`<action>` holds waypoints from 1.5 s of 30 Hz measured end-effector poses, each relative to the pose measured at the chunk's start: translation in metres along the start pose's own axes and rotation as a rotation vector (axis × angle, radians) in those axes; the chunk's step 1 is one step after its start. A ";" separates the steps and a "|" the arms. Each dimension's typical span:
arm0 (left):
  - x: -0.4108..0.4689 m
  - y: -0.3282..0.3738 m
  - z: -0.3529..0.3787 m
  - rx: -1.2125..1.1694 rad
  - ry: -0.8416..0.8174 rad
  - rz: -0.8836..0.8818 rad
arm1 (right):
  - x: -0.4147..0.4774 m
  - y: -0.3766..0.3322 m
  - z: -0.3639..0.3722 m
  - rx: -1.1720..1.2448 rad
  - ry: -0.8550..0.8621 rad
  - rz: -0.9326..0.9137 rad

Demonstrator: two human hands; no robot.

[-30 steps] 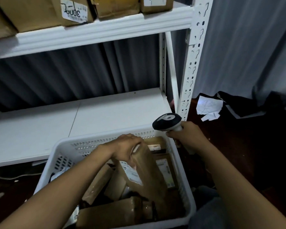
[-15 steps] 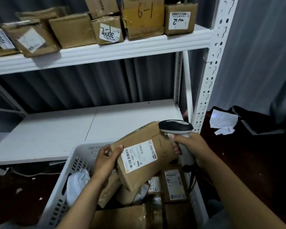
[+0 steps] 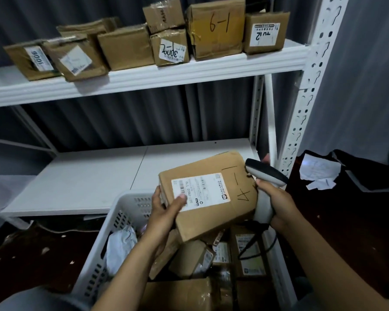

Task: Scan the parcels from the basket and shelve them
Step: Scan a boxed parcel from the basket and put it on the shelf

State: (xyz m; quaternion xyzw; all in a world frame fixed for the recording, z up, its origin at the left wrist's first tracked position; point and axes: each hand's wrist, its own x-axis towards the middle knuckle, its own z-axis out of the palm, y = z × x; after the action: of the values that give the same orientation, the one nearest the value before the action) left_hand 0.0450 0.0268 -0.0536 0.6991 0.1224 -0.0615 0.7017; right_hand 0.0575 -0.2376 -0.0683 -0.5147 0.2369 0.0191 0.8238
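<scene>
Beside parcel (image 3: 208,196) — scanner (image 3: 265,175), shelf post (image 3: 310,104)

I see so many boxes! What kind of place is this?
Probably a parcel storeroom: labelled cardboard parcels line a white metal shelf, more fill a white basket, and the right hand holds a barcode scanner.

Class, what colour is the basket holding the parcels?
White. The basket shows best in the head view.
</scene>
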 end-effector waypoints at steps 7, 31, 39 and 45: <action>-0.001 0.001 -0.013 0.047 -0.105 -0.004 | -0.002 0.001 0.007 -0.072 0.018 -0.062; 0.030 0.036 -0.066 0.512 -0.134 -0.037 | -0.045 -0.023 0.026 -0.853 -0.384 -0.257; 0.033 0.037 -0.061 0.511 -0.149 -0.035 | -0.039 -0.024 0.030 -0.880 -0.364 -0.281; 0.034 0.035 -0.066 0.448 -0.120 -0.008 | -0.039 -0.025 0.039 -0.840 -0.365 -0.306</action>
State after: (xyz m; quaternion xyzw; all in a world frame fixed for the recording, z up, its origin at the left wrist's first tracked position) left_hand 0.0808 0.0959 -0.0281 0.8321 0.0664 -0.1314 0.5348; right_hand 0.0444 -0.2076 -0.0172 -0.8200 -0.0182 0.0818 0.5661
